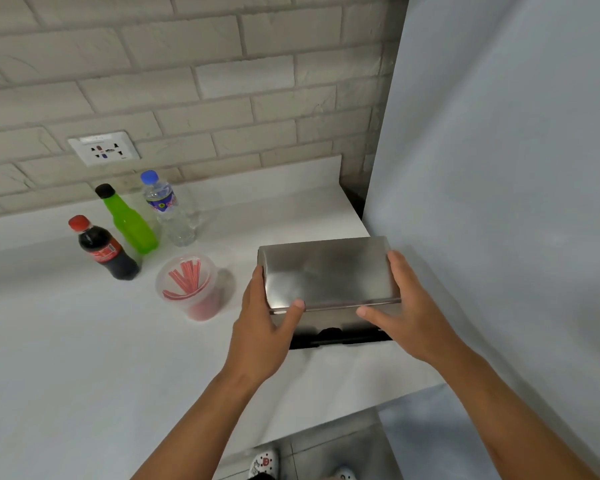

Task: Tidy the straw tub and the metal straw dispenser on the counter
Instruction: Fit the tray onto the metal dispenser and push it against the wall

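The metal straw dispenser (pixel 328 273) is a shiny steel box with a black base, standing on the white counter at the right. My left hand (pixel 267 323) grips its left side, thumb on the lid's front edge. My right hand (pixel 400 308) grips its right side, thumb on the same front edge. The lid looks closed or nearly so. The straw tub (pixel 189 289) is a clear round plastic tub holding red-and-white striped straws. It stands open just left of the dispenser, apart from both hands.
A cola bottle (pixel 106 251), a green bottle (pixel 129 221) and a clear water bottle (pixel 170 209) stand behind the tub near the brick wall. A wall socket (pixel 103 148) sits above them. A pale panel (pixel 499 202) rises at the right; the counter's edge (pixel 326 420) runs near me.
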A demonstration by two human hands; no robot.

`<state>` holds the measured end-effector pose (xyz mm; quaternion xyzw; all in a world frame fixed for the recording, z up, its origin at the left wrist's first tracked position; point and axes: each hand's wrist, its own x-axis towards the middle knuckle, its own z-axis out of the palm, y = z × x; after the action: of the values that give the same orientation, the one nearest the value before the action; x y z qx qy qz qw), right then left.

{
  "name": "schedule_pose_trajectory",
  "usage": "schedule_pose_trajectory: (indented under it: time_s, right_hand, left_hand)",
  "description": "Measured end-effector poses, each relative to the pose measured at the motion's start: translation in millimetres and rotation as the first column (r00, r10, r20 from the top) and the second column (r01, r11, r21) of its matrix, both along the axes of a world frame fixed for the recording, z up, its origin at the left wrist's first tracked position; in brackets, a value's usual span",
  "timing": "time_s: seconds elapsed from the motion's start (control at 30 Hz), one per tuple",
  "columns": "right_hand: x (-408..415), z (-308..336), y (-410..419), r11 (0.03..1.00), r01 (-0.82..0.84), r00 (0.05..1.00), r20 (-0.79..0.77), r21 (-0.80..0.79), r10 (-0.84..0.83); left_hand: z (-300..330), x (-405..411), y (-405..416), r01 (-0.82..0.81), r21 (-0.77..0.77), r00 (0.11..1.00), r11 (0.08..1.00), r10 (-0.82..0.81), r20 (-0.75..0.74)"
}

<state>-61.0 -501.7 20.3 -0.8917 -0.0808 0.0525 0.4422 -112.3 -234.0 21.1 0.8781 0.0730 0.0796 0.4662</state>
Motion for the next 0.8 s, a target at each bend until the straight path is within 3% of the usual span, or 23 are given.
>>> schedule_pose_trajectory:
  time_s: [0.4,0.8]
  right_hand:
    - [6.3,-4.0,3.4,0.998,-0.059,0.998,0.033,0.023,0.059]
    - [51.8,-0.8,28.1,0.998,0.026,0.999,-0.04,0.057,-0.023]
  left_hand:
    - [-1.5,-9.9,2.6,0.036,0.047,0.999,0.998,-0.035,-0.02]
    - [-4.5,34.9,19.5,0.009,-0.088,0.999,0.996,-0.007,0.031]
